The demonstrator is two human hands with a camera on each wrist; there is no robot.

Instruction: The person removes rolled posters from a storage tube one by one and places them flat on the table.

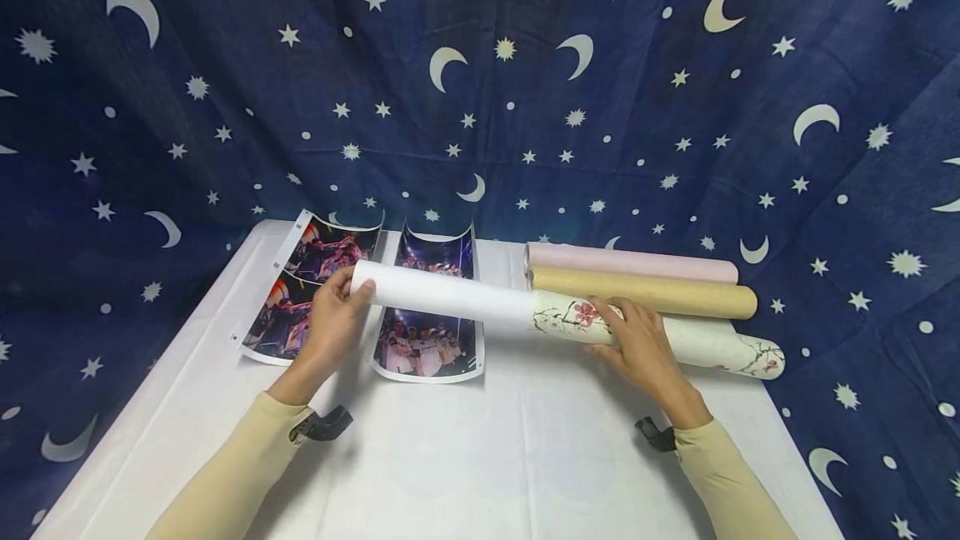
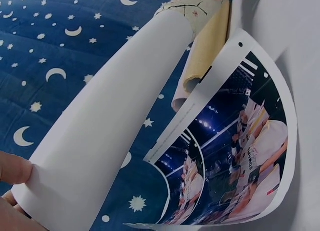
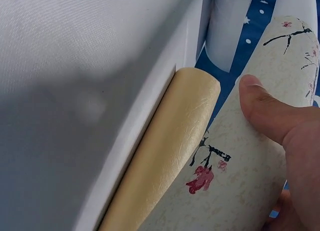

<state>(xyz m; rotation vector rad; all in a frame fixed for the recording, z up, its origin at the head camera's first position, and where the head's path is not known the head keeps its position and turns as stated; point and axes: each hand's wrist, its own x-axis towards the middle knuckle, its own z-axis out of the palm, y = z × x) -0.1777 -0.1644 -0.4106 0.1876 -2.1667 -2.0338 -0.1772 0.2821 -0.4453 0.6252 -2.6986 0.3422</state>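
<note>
A white roll of paper (image 1: 450, 294) and a cream roll with red blossoms and dark branches (image 1: 716, 342) lie end to end in one line above the table. Where they meet, the cream edge wraps around the white roll. My left hand (image 1: 335, 327) grips the white roll's far left end, thumb on the near side. Around the cream roll, left of its middle, my right hand (image 1: 641, 352) is curled. The right wrist view shows the thumb (image 3: 265, 108) pressed along the blossom-patterned surface, with most of the fingers hidden behind it.
Behind the cream roll, a gold roll (image 1: 645, 290) and a pink roll (image 1: 637, 263) lie side by side on the white table (image 1: 465, 457). Curled photo prints (image 1: 288, 319) stand at the left, others (image 1: 427, 348) under the white roll. A blue star-and-moon cloth (image 1: 480, 107) hangs behind.
</note>
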